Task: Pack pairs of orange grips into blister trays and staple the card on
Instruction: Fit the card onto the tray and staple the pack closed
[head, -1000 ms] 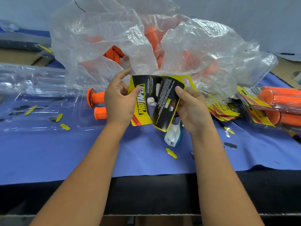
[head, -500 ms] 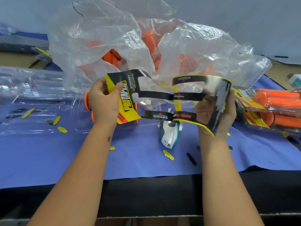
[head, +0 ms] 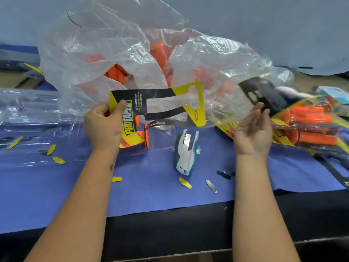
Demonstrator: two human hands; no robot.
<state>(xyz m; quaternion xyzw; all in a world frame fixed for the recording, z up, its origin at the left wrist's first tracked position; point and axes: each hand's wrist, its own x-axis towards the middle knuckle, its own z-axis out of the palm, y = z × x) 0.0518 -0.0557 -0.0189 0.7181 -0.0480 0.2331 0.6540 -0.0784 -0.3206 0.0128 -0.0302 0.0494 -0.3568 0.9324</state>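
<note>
My left hand (head: 103,125) grips the left end of a yellow and black header card (head: 166,103), held flat above the table with its cut-out windows facing me. My right hand (head: 253,133) is open with its palm turned inward. Just off its fingertips a second, black card (head: 264,93) is blurred in motion. Loose orange grips (head: 117,72) fill a big clear plastic bag (head: 113,44) behind the card. Part of an orange grip (head: 146,137) shows below the held card. A white and teal stapler (head: 186,154) lies on the blue cloth between my hands.
Finished blister packs with orange grips (head: 309,121) are piled at the right. Empty clear blister trays (head: 28,114) lie at the left. Several yellow, black and silver punch-out scraps (head: 185,183) dot the blue cloth (head: 151,201), which ends at the table's black front edge.
The folded card stack was pulled apart into two cards. My left hand kept the yellow one; my right hand swung right and let the black one go.
</note>
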